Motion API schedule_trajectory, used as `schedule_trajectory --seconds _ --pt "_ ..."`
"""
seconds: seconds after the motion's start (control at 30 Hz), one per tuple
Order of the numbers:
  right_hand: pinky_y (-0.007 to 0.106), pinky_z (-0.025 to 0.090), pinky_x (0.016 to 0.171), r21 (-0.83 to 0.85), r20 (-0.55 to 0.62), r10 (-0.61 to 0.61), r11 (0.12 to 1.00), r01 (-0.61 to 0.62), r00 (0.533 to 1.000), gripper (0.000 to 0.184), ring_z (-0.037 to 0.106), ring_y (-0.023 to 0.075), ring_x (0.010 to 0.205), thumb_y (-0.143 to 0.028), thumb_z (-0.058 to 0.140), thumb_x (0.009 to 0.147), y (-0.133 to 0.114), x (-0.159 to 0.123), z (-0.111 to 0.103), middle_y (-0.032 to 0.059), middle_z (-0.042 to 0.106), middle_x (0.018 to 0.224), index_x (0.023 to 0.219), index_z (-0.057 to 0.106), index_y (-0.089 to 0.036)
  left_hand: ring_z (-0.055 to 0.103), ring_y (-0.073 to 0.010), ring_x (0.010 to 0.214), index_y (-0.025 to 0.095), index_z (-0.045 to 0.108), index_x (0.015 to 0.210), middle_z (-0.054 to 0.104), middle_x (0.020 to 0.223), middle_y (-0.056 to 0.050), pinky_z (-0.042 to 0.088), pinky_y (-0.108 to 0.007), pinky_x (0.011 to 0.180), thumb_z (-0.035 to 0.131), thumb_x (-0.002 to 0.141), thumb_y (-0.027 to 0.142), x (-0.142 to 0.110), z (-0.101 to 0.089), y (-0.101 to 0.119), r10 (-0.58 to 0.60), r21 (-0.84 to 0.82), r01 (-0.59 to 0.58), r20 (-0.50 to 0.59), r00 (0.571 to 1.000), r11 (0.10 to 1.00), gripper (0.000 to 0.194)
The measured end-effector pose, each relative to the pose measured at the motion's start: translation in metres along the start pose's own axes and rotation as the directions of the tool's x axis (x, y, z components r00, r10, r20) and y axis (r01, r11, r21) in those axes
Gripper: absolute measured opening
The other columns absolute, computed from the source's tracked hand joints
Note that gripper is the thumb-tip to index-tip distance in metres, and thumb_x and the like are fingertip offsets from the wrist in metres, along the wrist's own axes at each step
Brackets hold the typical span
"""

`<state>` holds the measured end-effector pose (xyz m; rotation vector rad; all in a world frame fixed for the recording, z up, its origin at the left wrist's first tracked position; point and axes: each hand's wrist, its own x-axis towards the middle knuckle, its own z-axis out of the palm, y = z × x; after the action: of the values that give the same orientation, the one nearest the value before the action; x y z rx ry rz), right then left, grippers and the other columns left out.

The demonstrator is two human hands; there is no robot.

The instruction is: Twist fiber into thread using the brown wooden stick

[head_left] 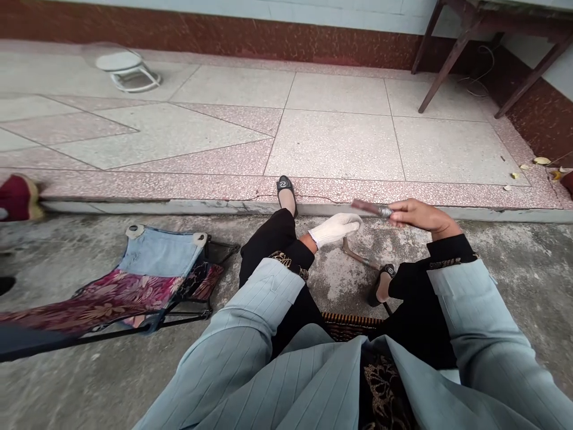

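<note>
My right hand (414, 215), bare, is closed around a short brown stick-like piece (367, 208) with silvery wire wound round it by my fingers. Its blurred far end points left, above my left hand (338, 229). That hand wears a white knitted glove, its fingers together and curled; whatever may be in them is hidden. Just below the glove, a slim brown tool with a bent end (360, 258) slants down toward my right shoe (384, 282). I cannot tell whether the glove touches it.
A folding chair (152, 254) with blue and floral cloth stands to my left. Ahead runs a raised step edge (215, 207), where my left shoe (285, 192) rests. Farther off are a white stool (120, 61) and a wooden table (465, 36). Woven wicker (349, 325) shows between my legs.
</note>
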<state>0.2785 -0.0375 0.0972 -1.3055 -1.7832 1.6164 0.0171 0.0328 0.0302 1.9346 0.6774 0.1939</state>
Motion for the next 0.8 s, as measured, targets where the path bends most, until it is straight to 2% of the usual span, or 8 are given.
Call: schedule_trajectory --seconds 0.1,0.27,0.43,0.5,0.57,0.63,0.7,0.8 --pt "0.026 0.036 0.060 0.022 -0.260 0.074 0.997 -0.071 0.963 0.031 0.044 0.0105 0.060 -0.045 0.059 0.087 0.007 -0.003 -0.010 -0.0003 0.053 0.068 0.077 0.061 -0.015 0.046 -0.0109 0.060 0.015 0.064 0.090 0.061 0.078 -0.002 0.035 -0.023 0.059 0.043 0.093 0.042 -0.002 0.004 0.002 0.033 -0.049 -0.030 0.062 0.998 0.998 0.034" --pt "0.029 0.034 0.060 -0.160 -0.388 0.192 0.949 -0.271 0.902 0.024 0.045 0.0124 0.059 -0.035 0.055 0.088 0.015 0.011 -0.007 0.0018 0.054 0.066 0.072 0.057 -0.017 0.047 -0.0104 0.064 0.015 0.065 0.089 0.064 0.088 -0.003 0.036 -0.022 0.063 0.046 0.092 0.041 -0.004 0.006 0.004 0.150 -0.106 -0.138 0.124 0.981 0.985 0.033" --pt "0.032 0.033 0.061 -0.559 -0.421 0.309 0.652 -0.513 0.853 0.023 0.053 0.0183 0.067 -0.032 0.054 0.089 0.012 0.030 0.008 0.0094 0.063 0.076 0.075 0.064 -0.016 0.050 -0.0122 0.070 0.014 0.068 0.089 0.064 0.085 -0.003 0.037 -0.023 0.070 0.046 0.092 0.041 -0.007 0.005 0.012 0.176 -0.055 -0.169 0.172 0.969 0.984 0.035" --pt "0.032 0.034 0.061 -0.649 -0.352 0.382 0.559 -0.517 0.855 0.023 0.056 0.0203 0.070 -0.032 0.056 0.088 0.013 0.035 0.016 0.0128 0.065 0.082 0.074 0.065 -0.016 0.053 -0.0133 0.074 0.014 0.068 0.089 0.064 0.087 -0.003 0.038 -0.023 0.073 0.046 0.092 0.038 -0.008 0.004 0.014 0.171 -0.027 -0.169 0.167 0.971 0.985 0.033" --pt "0.032 0.035 0.061 -0.688 -0.197 0.472 0.558 -0.464 0.859 0.023 0.057 0.0196 0.068 -0.031 0.059 0.087 0.015 0.037 0.024 0.0119 0.066 0.079 0.071 0.065 -0.016 0.053 -0.0135 0.074 0.014 0.069 0.091 0.064 0.086 -0.003 0.038 -0.023 0.072 0.046 0.092 0.038 -0.007 0.002 0.012 0.156 -0.006 -0.157 0.149 0.977 0.988 0.033" --pt "0.030 0.037 0.061 -0.640 0.067 0.525 0.675 -0.367 0.848 0.021 0.056 0.0167 0.064 -0.030 0.060 0.086 0.017 0.037 0.030 0.0072 0.065 0.071 0.071 0.066 -0.017 0.051 -0.0124 0.070 0.014 0.068 0.093 0.064 0.085 -0.003 0.038 -0.023 0.069 0.048 0.091 0.040 -0.005 0.001 0.009 0.145 -0.023 -0.143 0.140 0.980 0.989 0.033" --pt "0.028 0.039 0.060 -0.504 0.343 0.472 0.822 -0.264 0.812 0.021 0.054 0.0140 0.060 -0.033 0.061 0.086 0.017 0.036 0.034 0.0025 0.062 0.066 0.075 0.068 -0.017 0.048 -0.0111 0.066 0.013 0.067 0.092 0.063 0.083 -0.002 0.038 -0.023 0.066 0.050 0.090 0.044 -0.003 0.000 0.003 0.142 -0.087 -0.130 0.140 0.980 0.988 0.035" --pt "0.026 0.040 0.060 -0.235 0.492 0.224 0.965 -0.120 0.841 0.028 0.052 0.0114 0.061 -0.043 0.064 0.084 0.010 0.027 0.031 -0.0002 0.063 0.072 0.088 0.070 -0.015 0.046 -0.0106 0.063 0.013 0.065 0.093 0.060 0.078 -0.002 0.039 -0.023 0.062 0.054 0.087 0.048 0.000 0.003 -0.004 0.104 -0.201 -0.082 0.101 0.989 0.976 0.037"
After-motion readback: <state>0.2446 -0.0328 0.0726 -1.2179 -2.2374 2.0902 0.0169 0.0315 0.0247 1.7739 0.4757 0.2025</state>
